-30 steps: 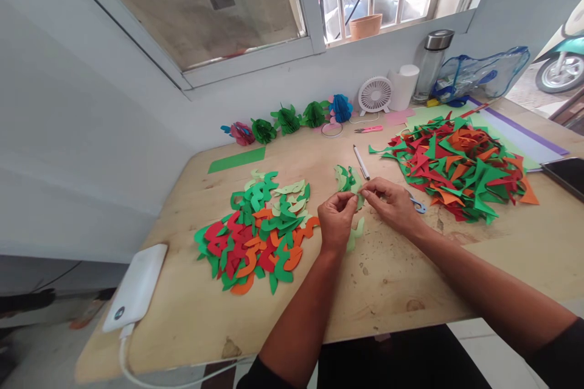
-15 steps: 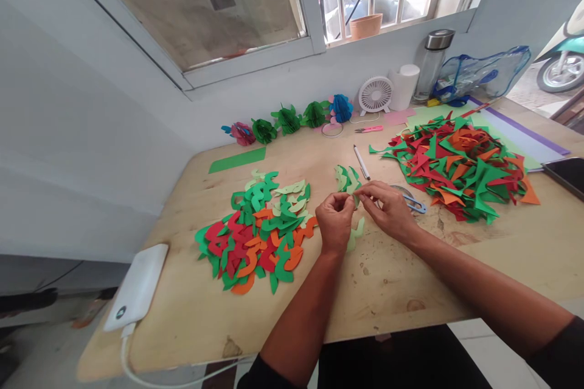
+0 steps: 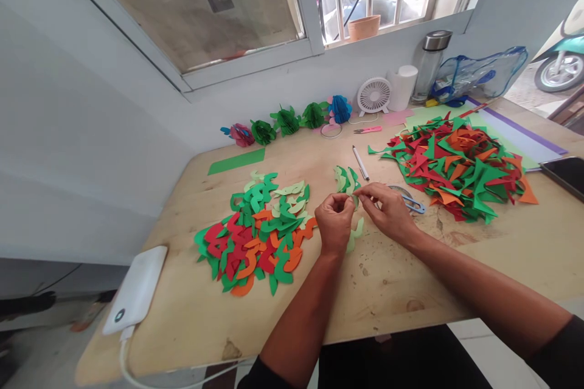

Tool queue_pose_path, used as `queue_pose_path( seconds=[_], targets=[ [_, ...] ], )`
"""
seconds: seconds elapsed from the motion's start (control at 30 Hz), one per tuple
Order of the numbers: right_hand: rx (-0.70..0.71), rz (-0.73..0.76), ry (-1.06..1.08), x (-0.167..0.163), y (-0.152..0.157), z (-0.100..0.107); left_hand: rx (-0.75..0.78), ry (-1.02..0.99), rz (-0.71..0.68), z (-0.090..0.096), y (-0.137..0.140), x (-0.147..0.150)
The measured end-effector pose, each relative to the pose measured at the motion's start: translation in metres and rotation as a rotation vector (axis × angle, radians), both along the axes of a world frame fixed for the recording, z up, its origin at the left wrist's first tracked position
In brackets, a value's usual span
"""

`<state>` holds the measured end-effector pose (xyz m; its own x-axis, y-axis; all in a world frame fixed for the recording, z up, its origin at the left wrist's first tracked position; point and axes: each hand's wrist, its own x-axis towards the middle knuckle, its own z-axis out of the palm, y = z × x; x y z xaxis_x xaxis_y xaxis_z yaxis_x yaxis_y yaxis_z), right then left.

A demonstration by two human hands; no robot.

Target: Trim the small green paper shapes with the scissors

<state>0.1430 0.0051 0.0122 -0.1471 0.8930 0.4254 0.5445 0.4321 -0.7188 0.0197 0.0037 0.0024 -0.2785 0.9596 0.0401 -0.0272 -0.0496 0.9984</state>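
The left hand (image 3: pixel 334 223) and the right hand (image 3: pixel 387 211) meet over the middle of the table (image 3: pixel 378 292), fingertips just beside each other. The left grip is narrow, thumb and forefinger pinched on a small green paper piece (image 3: pixel 356 200); the fingers hide most of it, so which way its long axis runs cannot be told. The right grip is narrow too, its thumb and forefinger reaching left to the same spot, though whether they pinch the paper or only touch it cannot be told. Directly beyond the fingertips lies a small stack of green cutouts (image 3: pixel 347 177), its curved strips running lengthwise away from the person, their near ends slanting right toward the fingers. Nearer the person, a pale green cutout (image 3: pixel 355 234) lies beside the left hand, its long axis slanting from far right to near left. Beyond the right hand a white pen (image 3: pixel 360 163) lies with its dark end pointing away and slightly left. A heap of curved cutouts (image 3: pixel 255 231) spreads left of the left hand, and a pile of scraps (image 3: pixel 465 167) lies beyond the right hand, to its right.
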Motion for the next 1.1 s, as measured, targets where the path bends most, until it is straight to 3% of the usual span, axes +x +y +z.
queue_pose_path(
  seconds=[0.6, 0.83, 1.1],
  targets=[
    [-0.115, -0.146, 0.113, 0.001, 0.001, 0.004, -0.006, 0.001, -0.01, 0.004, -0.002, 0.001],
    [-0.303, 0.066, 0.321, 0.003, 0.007, 0.003, -0.025, -0.082, -0.066, 0.004, -0.003, 0.002],
    [-0.418, 0.114, 0.511, 0.005, 0.01, 0.001, -0.079, -0.2, -0.155, 0.007, -0.004, 0.004]
  ],
)
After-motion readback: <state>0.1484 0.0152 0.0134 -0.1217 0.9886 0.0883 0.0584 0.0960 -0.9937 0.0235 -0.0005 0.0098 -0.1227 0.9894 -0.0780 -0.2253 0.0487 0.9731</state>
